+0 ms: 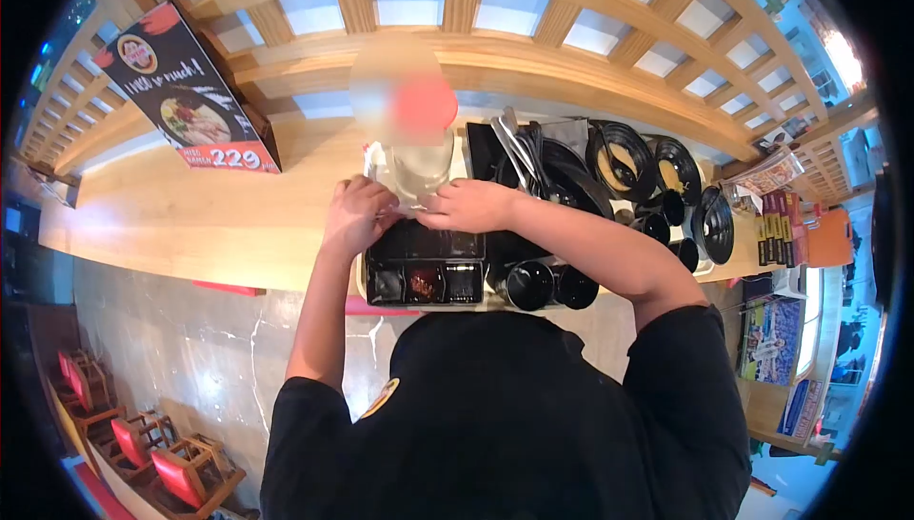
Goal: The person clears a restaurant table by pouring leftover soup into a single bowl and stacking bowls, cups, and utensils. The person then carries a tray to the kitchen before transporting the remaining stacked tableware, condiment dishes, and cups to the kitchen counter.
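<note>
Both hands meet over the tray's left part, beside a clear container [422, 170] whose top is blurred. My left hand [360, 214] has its fingers bent inward around something small that I cannot make out. My right hand [468, 206] reaches in from the right, fingers curled together near the same spot. Just below them lies a black compartment dish [426, 281] with a red sauce in its middle section. Two black cups [529, 285] stand to its right. Behind my right forearm are black bowls [621, 160] and silver utensils [515, 147].
A menu sign [190, 91] stands at the left on the wooden counter [162, 206]. Wooden lattice [409, 6] runs along the back. At the right are a second tray with black dishes [712, 225] and stacked small boxes [778, 228]. Red-seated stools [179, 475] stand lower left.
</note>
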{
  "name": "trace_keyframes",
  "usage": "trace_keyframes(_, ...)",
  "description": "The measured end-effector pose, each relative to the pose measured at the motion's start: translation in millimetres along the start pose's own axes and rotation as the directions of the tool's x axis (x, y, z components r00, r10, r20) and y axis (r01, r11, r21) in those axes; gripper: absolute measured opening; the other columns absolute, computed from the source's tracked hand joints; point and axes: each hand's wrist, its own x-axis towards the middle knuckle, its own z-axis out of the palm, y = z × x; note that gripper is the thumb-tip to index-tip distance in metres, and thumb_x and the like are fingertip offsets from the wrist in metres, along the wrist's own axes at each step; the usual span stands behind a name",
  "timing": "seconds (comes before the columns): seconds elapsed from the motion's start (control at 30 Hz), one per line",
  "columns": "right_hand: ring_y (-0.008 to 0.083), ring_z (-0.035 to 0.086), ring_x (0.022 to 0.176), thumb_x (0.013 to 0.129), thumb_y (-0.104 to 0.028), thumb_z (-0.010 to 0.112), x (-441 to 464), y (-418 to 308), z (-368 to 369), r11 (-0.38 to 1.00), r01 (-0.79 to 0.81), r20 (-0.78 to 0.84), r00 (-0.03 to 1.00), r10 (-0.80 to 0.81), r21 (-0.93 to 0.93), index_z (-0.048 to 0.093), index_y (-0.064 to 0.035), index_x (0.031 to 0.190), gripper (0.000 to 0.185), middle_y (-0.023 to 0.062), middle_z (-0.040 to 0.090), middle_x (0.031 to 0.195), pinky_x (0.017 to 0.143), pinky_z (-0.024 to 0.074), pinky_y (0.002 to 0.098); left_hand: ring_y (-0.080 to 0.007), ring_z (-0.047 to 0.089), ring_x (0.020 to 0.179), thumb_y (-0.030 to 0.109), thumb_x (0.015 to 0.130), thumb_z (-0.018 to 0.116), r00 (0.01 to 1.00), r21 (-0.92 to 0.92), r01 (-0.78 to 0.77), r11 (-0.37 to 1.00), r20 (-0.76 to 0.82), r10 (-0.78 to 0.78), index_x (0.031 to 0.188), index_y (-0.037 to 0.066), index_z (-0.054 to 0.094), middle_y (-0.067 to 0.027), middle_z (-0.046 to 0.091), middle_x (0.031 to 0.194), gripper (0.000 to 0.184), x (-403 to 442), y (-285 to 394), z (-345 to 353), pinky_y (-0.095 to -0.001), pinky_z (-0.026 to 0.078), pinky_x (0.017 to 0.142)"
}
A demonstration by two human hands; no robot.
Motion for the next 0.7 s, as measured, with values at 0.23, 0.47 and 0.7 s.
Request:
trace_keyframes(0.23,0.0212,0.053,0.088,0.078,-0.015,0.048,-17,4,7,0.963,-0.257,0.058,0.966,0.253,0.083,0.057,-0.0064,0.083,0.013,0.0053,0.051,0.084,0.073,0.0475,0.0335,-0.0212,0.052,0.088,0.024,0.061,0.071,0.997,0.035,0.077,0.996,0.013,-0.077,0.077,0.015,0.066,0.0014,0.063,0.079,0.019,12,0,8,-0.0359,0.038,0.08)
trace_keyframes(0.47,0.0308,0.06,0.074,0.076,-0.014,0.05,-15,5,7,0.917,-0.339,0.123,0.94,0.32,0.209,0.059,-0.0039,0.078,0.014,0.013,0.058,0.074,0.065,0.05,0.0399,-0.0296,0.053,0.092,0.014,0.06,0.058,0.975,-0.34,0.207,0.918,0.149,-0.164,0.089,0.006,0.063,-0.0126,0.062,0.087,0.031,6,8,-9,-0.0395,0.041,0.082)
trace_keyframes(0.7,0.032,0.06,0.074,0.072,-0.01,0.054,-21,12,1,0.919,-0.341,-0.041,0.934,0.355,0.197,0.059,-0.0035,0.076,0.009,0.013,0.06,0.075,0.063,0.0501,0.0399,-0.0319,0.053,0.093,0.019,0.072,0.048,0.958,-0.507,0.231,0.831,-0.029,-0.284,0.092,0.001,0.059,-0.0169,0.059,0.095,0.03,0,-5,6,-0.0367,0.039,0.084)
